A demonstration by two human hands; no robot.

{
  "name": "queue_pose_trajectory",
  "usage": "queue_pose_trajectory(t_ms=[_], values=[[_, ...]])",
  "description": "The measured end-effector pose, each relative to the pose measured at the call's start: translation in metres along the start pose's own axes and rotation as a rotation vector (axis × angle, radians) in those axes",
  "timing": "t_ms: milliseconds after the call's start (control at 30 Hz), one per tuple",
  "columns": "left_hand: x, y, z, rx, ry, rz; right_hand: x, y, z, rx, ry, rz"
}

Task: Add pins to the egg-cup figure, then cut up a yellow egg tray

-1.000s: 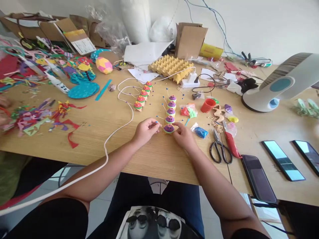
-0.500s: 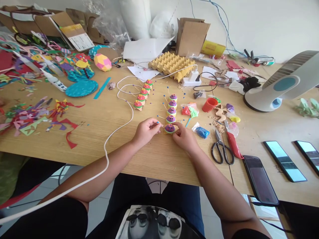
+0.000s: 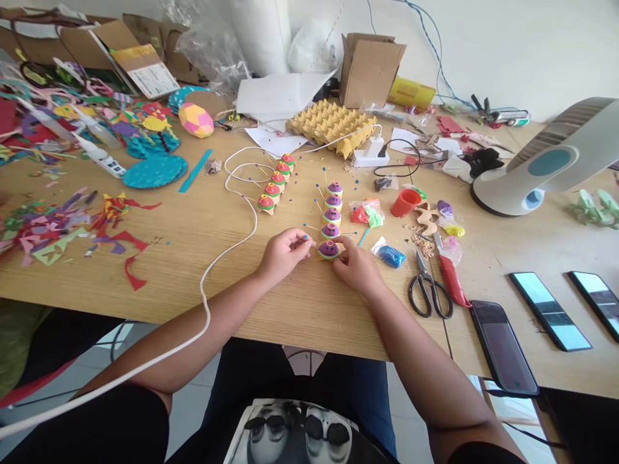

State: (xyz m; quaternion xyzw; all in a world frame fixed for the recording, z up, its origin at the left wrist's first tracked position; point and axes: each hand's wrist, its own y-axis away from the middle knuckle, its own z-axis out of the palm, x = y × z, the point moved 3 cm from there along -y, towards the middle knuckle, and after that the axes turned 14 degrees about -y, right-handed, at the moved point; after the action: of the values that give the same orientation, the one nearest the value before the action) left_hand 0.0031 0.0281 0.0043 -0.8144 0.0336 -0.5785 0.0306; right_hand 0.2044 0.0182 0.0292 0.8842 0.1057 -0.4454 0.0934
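1. The left hand (image 3: 283,253) presses thumb and forefinger together on a thin blue-headed pin (image 3: 306,239), with the other fingers curled in. The pin's shaft is too fine to follow, so I cannot tell whether its tip touches anything.
2. The right hand (image 3: 358,267) closes thumb and forefinger on the right side of a small yellow cup with a purple dome top (image 3: 328,249). Its other fingers fold under the palm, out of sight.
3. That cup stands on the table between the two hands, at the near end of a row of purple-topped cups (image 3: 331,209). Pins stick out of them, but the detail is too small to read.
4. A row of red-and-green-topped cups (image 3: 274,185) sits further back on the left, beside loops of a white cable (image 3: 207,277). The cable drops over the table edge and leaves the picture at lower left.
5. A grey-and-white desk fan with a blue centre (image 3: 546,164) is cut off by the right edge. So is the last of three dark flat phones (image 3: 503,345).
6. On the light wooden table (image 3: 193,238), black-handled scissors (image 3: 428,293) and a red-handled knife (image 3: 452,280) lie near the right hand. Coloured foam scraps (image 3: 72,225) litter the left side, and a yellow egg tray (image 3: 331,122) and an open cardboard box (image 3: 370,67) stand at the back.
7. A white wall (image 3: 507,45) rises behind the table, with blue wires hanging down it.
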Motion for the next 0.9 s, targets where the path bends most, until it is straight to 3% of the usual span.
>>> queue_pose_trajectory(t_ms=[500, 900], values=[[0.0048, -0.0023, 0.0001, -0.001, -0.009, 0.027, -0.0048, 0.0009, -0.0008, -0.034, 0.007, -0.003], [0.0034, -0.0054, 0.0008, -0.023, 0.021, -0.03, -0.0034, -0.0002, 0.0008, -0.04, 0.017, 0.01]])
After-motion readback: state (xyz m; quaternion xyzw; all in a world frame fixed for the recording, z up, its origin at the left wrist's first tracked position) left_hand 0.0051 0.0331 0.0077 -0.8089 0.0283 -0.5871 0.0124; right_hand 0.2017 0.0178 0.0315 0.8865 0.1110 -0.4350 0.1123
